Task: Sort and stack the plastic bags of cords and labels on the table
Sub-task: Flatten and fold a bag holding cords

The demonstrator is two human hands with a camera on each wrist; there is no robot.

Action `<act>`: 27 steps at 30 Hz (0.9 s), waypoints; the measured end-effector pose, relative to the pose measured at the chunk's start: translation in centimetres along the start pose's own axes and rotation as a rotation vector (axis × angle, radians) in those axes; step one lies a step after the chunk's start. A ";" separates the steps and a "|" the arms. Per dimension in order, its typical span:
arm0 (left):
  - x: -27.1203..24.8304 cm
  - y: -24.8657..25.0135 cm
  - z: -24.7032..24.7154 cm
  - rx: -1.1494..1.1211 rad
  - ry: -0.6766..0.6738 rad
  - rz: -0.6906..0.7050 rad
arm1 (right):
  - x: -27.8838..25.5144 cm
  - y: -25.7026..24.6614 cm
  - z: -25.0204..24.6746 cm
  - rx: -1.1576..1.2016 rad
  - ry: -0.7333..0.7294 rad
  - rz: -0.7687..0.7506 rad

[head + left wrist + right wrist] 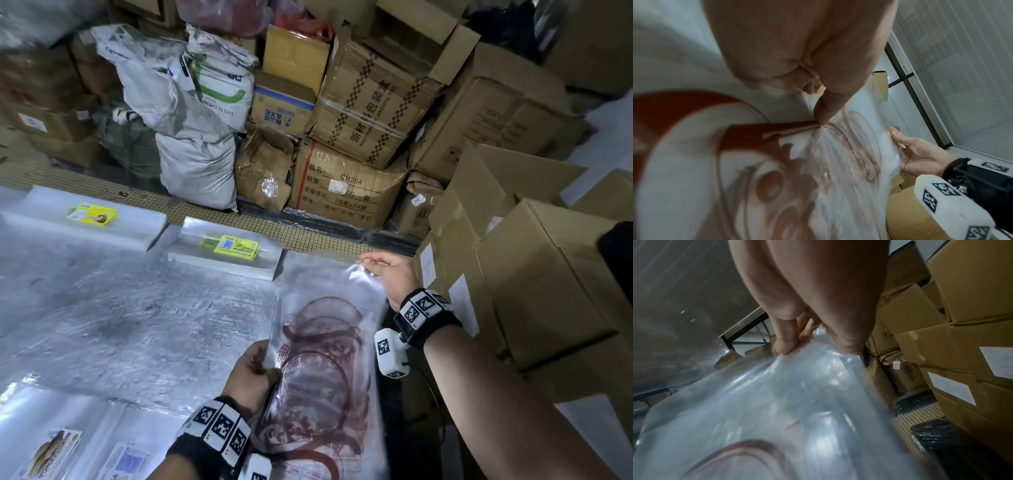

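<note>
the left hand [255, 371] pinches the near left edge of the clear printed bag [329, 346] at the table's [120, 308] right side; the right hand [394, 274] grasps its far right corner. keep it taut, lower it flat. beyond lie two yellow-labelled stacks [233, 251]; cartons [534, 281] crowd the right.

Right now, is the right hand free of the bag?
No: the right hand pinches the far corner of the clear printed bag, and the left hand grips its near edge.

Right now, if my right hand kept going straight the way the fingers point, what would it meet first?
Probably the stack of clear bags with the yellow label; the right hand, pinching the printed plastic bag, points left across the table's far edge. Depth is unclear.
</note>
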State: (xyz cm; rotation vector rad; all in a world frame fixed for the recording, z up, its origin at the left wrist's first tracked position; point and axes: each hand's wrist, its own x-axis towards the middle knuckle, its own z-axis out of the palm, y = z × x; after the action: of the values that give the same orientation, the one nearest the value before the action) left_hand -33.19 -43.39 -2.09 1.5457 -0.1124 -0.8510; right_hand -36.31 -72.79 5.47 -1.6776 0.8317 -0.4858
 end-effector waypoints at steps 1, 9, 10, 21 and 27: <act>0.0 0.0 0.0 -0.003 0.006 0.003 | 0.0 0.3 0.0 0.007 0.005 0.005; 0.6 0.2 0.2 -0.008 0.007 -0.039 | -0.9 3.8 -0.5 -0.245 -0.052 0.110; 0.8 0.2 0.2 -0.018 0.001 -0.052 | -1.1 3.9 -0.6 -0.262 -0.047 0.120; 1.3 -0.6 -0.1 0.001 -0.014 0.000 | -1.6 4.9 -2.1 -0.293 -0.045 0.295; 1.6 -1.5 -0.3 -0.049 0.020 -0.009 | -2.2 5.2 -3.1 0.017 -0.044 0.320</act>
State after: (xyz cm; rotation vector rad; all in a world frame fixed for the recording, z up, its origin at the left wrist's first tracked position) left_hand -32.46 -43.69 -4.19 1.5094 -0.0701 -0.8395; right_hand -41.34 -73.73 1.53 -1.4975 1.0382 -0.2337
